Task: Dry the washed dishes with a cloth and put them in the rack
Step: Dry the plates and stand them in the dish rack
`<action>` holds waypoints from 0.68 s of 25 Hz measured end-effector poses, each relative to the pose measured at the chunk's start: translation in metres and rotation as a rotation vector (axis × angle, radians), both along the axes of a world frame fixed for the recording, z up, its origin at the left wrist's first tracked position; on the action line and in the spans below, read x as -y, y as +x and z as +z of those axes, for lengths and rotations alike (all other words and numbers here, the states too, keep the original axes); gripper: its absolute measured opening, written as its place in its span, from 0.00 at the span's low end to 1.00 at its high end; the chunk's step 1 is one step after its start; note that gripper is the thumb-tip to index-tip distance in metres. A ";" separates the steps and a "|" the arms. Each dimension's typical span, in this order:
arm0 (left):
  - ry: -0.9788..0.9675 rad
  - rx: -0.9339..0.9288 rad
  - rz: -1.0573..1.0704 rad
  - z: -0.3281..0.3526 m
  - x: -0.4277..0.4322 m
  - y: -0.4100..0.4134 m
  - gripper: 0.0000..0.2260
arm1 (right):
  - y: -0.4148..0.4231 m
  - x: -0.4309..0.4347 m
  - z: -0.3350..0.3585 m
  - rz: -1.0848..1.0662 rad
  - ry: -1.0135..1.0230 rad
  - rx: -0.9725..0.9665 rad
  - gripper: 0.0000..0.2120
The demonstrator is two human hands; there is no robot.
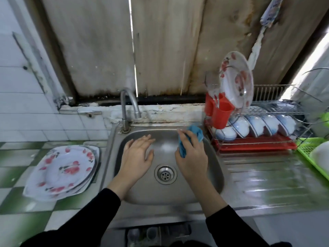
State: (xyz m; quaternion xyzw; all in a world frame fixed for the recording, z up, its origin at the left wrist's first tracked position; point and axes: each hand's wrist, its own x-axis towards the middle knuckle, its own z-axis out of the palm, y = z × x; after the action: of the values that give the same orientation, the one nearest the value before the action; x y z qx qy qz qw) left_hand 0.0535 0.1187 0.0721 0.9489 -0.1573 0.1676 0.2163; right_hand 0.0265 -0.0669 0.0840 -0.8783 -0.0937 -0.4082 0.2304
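Head view, some blur. I am reading the left hand as open: its fingers are lying straight and spread, palm down over the sink, holding nothing. The right hand is gripping the blue cloth, which is bunching out beyond its fingers on the rack side and hanging below the thumb. No dish is lying under or between either set of fingers. The undried work is sitting to the outer side of the left fingers: a stack of flowered plates on the tiled desk, just beside the sink rim and well apart from the cloth. I am judging it is being kept there so the empty hand can be lifting one plate while the cloth hand is wiping. Beyond the right fingers the rack is carrying one flowered plate on edge above and a row of bowls leaning below, presumably for draining. A red holder is hiding the plate's lower edge, so I cannot tell whether it is seated. I am logging this as the gap between dishes; the next move is calling for the left fingers to reach the stack. Wet plates may be slipping when lifted one-handed.
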 end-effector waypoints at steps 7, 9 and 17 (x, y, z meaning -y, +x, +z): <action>0.018 -0.035 0.117 -0.057 -0.129 -0.014 0.21 | 0.004 -0.119 -0.047 0.190 -0.034 -0.158 0.31; 0.030 -0.102 0.150 -0.073 -0.162 -0.015 0.20 | 0.008 -0.151 -0.054 0.223 -0.041 -0.182 0.31; 0.195 -0.371 0.232 -0.133 -0.255 -0.010 0.22 | 0.038 -0.247 -0.081 0.283 0.017 -0.309 0.28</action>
State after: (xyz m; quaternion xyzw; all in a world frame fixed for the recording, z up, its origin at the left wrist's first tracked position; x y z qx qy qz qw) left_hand 0.0439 0.3740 -0.0612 0.9915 -0.0204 -0.0020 0.1282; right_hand 0.0642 0.1798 0.0029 -0.9065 -0.1764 -0.2330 0.3047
